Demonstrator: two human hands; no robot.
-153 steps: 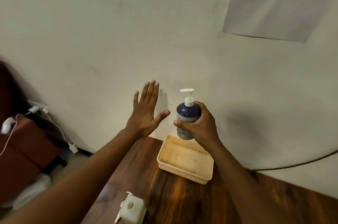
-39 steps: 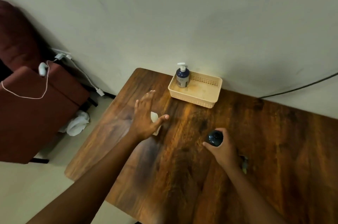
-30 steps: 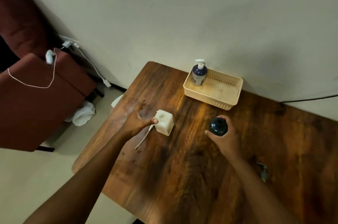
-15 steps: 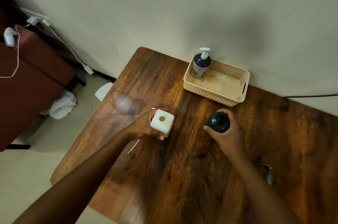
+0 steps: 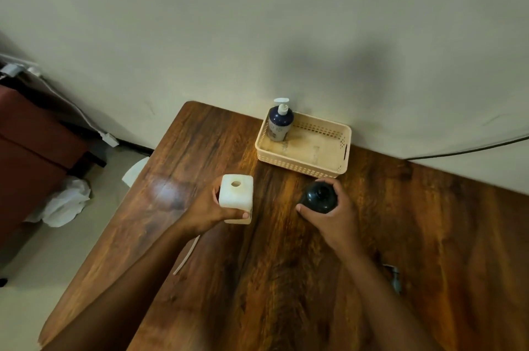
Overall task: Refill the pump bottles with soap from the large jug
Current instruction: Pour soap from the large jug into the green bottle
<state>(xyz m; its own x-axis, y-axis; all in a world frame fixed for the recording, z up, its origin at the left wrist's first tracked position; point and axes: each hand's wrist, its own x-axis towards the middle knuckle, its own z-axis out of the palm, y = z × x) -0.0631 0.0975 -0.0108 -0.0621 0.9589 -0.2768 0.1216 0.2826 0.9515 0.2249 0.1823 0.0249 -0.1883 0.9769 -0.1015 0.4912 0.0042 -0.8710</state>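
My left hand [image 5: 206, 209] grips a white square jug [image 5: 236, 196] with an open round mouth on top, standing on the wooden table [image 5: 286, 279]. To its right my right hand [image 5: 332, 216] wraps a dark round bottle [image 5: 319, 198] with no pump on it, seen from above. A second dark blue pump bottle [image 5: 280, 123] with its white pump fitted stands upright in the back left corner of a beige plastic basket [image 5: 320, 167] against the wall. A loose pump head [image 5: 395, 279] lies on the table to the right of my right forearm.
A thin white tube [image 5: 186, 257] lies on the table under my left forearm. The table's left edge drops to the floor, where crumpled white bags [image 5: 64, 203] and a dark red seat [image 5: 31, 156] stand. A black cable [image 5: 469, 150] runs along the wall at right.
My left hand reached down to the white jug and closed on it. My right hand kept hold of the open dark bottle on the table. The pump bottle stayed in the basket.
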